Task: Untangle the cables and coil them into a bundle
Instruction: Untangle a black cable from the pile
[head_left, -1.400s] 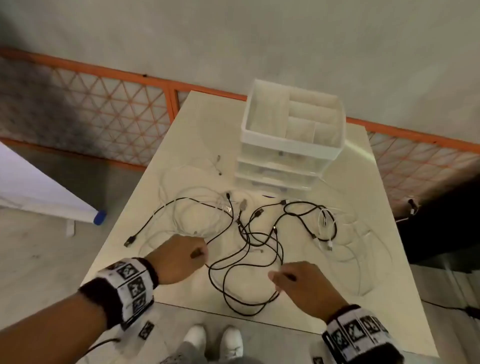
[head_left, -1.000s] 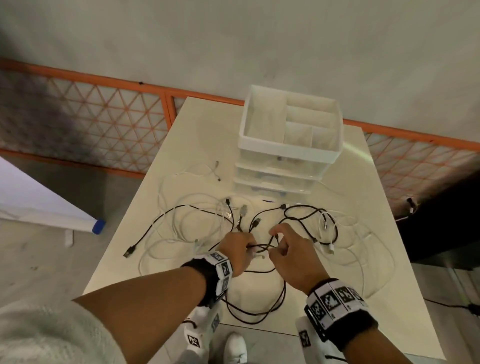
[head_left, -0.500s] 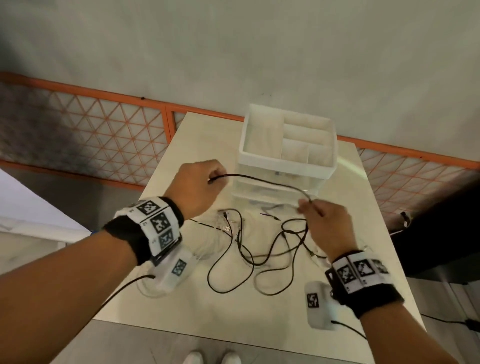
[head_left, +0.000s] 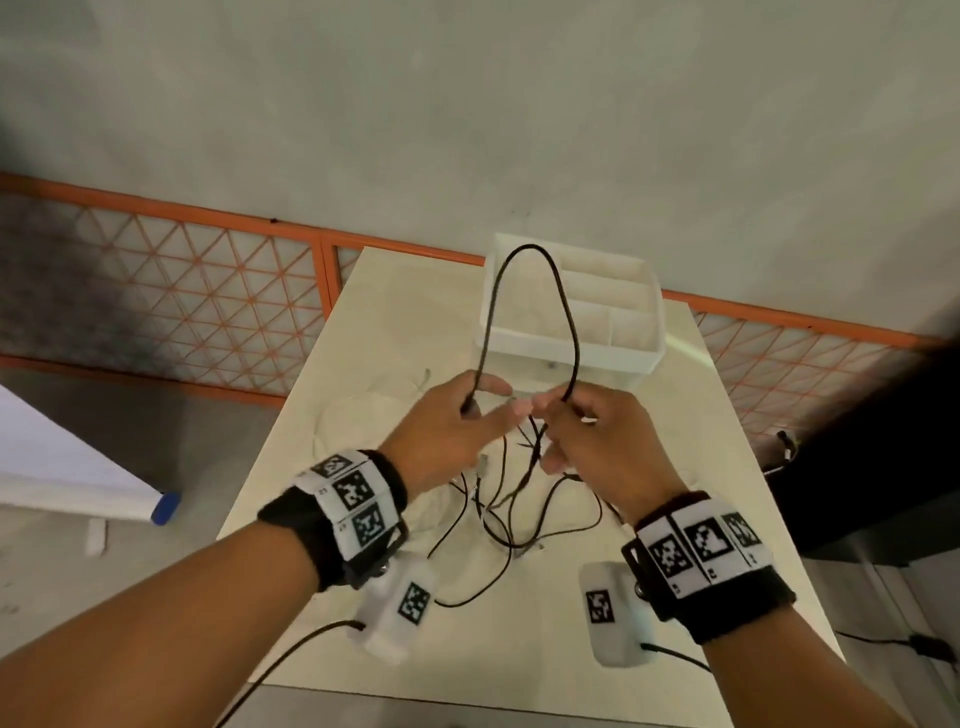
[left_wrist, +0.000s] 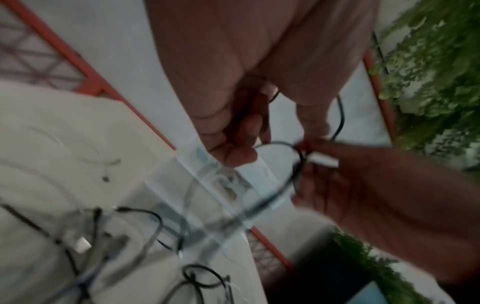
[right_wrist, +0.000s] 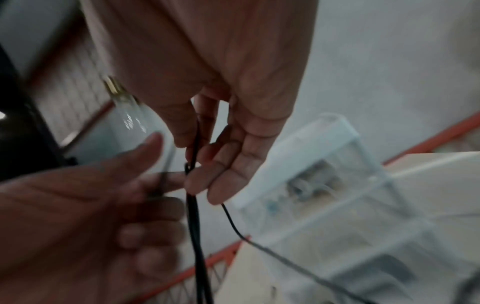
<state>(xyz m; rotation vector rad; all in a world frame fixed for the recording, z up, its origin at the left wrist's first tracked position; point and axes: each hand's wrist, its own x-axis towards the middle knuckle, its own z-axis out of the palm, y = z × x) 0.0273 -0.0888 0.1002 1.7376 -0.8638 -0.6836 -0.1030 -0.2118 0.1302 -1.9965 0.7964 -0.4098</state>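
A black cable stands as a tall upright loop between my two hands, in front of the white organizer. My left hand grips one leg of the loop in curled fingers. My right hand pinches the other leg, close beside the left. Below the hands the cable's strands hang down into a tangle of black cables on the table. Faint white cables lie at the left. In the right wrist view the black cable runs doubled under my fingertips. The left wrist view is blurred.
A white drawer organizer with open top compartments stands at the back of the pale table. An orange mesh fence runs behind it. The table's left edge drops to the floor. Dark furniture stands at the right.
My hands lifted a black cable out of the tangle and stretched it apart. They have now come together, folding the stretched length into an upright loop.
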